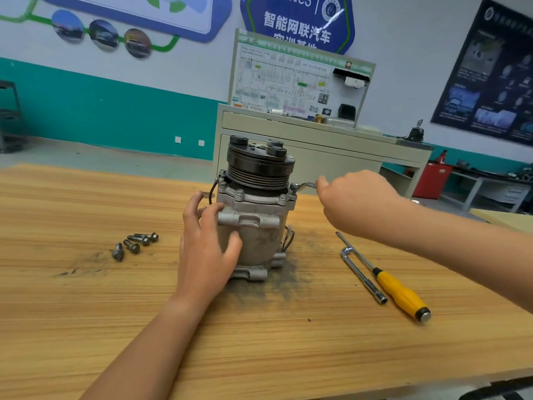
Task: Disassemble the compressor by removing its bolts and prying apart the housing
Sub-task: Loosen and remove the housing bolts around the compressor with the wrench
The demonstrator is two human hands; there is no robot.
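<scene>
The compressor (256,226) stands upright on the wooden table (259,342), its black pulley (259,168) on top. My left hand (206,243) wraps around the left side of its grey aluminium body. My right hand (354,200) grips a silver wrench (305,185) whose head sits on a bolt (293,186) at the flange's right corner. Other bolts remain in the flange (253,199). Several removed bolts (134,245) lie on the table to the left.
A yellow-handled screwdriver (398,291) and an L-shaped socket wrench (362,275) lie right of the compressor. Dark grime (282,281) stains the wood around its base. A beige training cabinet (317,151) with a wiring board stands behind the table.
</scene>
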